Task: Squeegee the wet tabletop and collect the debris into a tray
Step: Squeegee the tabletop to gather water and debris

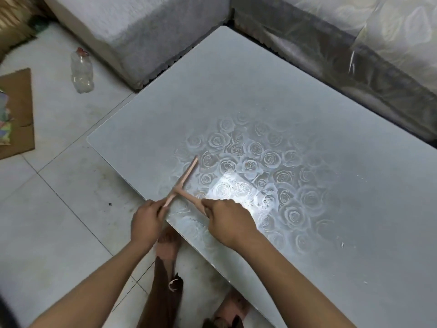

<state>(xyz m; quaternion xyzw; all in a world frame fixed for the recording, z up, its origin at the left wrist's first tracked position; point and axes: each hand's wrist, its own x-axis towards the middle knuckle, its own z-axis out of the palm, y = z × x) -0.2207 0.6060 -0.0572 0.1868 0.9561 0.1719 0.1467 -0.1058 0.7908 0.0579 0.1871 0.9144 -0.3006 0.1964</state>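
Observation:
A pale pink squeegee lies over the near left edge of the grey glass tabletop, which carries a rose pattern and a bright wet sheen. My right hand grips the squeegee's handle from the right. My left hand pinches the near end of its blade, just off the table's edge. Small dark specks of debris lie on the wet patch right of my right hand. No tray is in view.
A grey sofa wraps the table's far sides, part of it under clear plastic. On the tiled floor at left lie a crushed plastic bottle and flat cardboard. My feet stand by the table's near edge.

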